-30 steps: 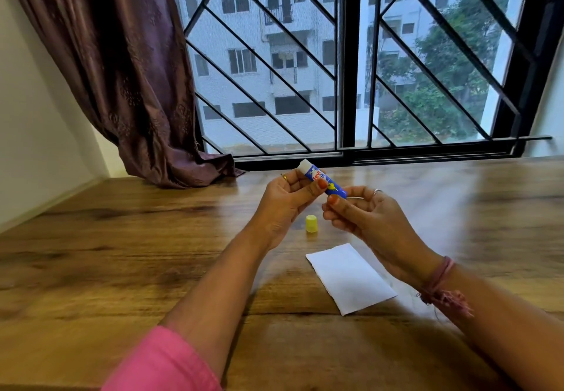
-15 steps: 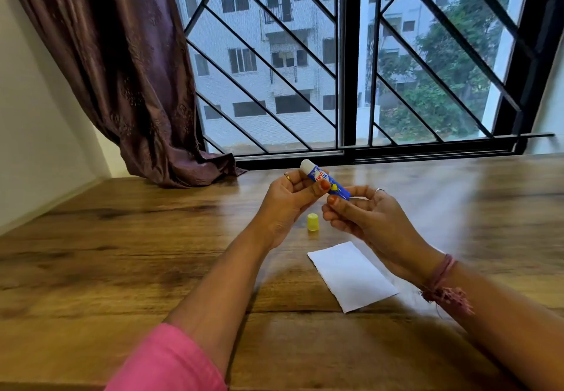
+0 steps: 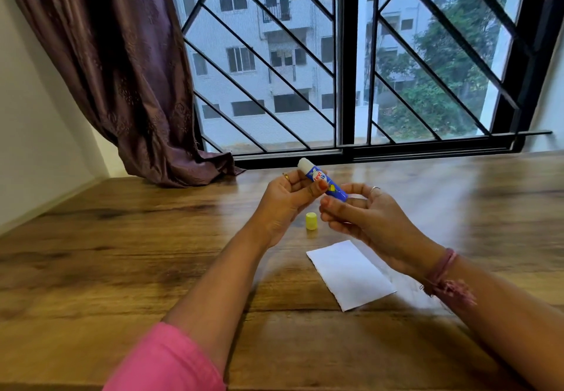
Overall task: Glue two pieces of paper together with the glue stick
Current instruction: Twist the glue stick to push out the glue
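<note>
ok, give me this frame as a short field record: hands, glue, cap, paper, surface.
left hand: grips the blue glue stick near its upper end
right hand: fingers at the stick's lower end
glue: white tip exposed, pointing up and away, off the paper
small yellow plastic cap: off, upright on the table
white paper sheet: flat on the table, only one clearly visible
wooden table: holds cap and paper
</note>
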Motion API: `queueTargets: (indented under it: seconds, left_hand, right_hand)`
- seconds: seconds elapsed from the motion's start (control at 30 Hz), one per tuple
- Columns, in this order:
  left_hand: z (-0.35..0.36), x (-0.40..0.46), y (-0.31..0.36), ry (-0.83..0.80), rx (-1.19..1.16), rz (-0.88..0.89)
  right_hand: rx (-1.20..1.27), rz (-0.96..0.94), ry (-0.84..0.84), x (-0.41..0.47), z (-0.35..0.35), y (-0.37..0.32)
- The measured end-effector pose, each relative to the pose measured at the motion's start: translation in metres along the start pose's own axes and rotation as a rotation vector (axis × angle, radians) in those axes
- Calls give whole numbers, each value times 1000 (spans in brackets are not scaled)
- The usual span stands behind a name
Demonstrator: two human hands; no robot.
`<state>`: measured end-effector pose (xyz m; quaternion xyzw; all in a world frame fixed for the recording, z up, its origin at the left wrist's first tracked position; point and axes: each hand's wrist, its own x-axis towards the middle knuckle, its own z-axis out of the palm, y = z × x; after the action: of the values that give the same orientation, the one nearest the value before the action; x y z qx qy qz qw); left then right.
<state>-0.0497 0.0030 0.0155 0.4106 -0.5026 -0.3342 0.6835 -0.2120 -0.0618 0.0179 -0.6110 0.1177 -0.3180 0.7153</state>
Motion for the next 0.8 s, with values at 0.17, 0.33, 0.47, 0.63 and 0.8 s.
queueTargets:
  seconds: [0.17,0.33,0.47,0.63,0.8]
  left_hand:
    - [-2,0,1,10,-20,-2]
    - [-3,1,-1,6,-51,7]
    - [-4,2,-2,0,-37,3]
    - [-4,1,-1,10,-10,-9]
    - [-2,-1,1,20,9,-16]
  right_hand:
    - [-83,-70,-6,1,0,1]
    - [-119,24,-47,2,1,4]
    - [-73,106,-79,2,0,4]
    - [-83,1,-10,3,-3,1]
    - [-151,-66,26,2,-4,2]
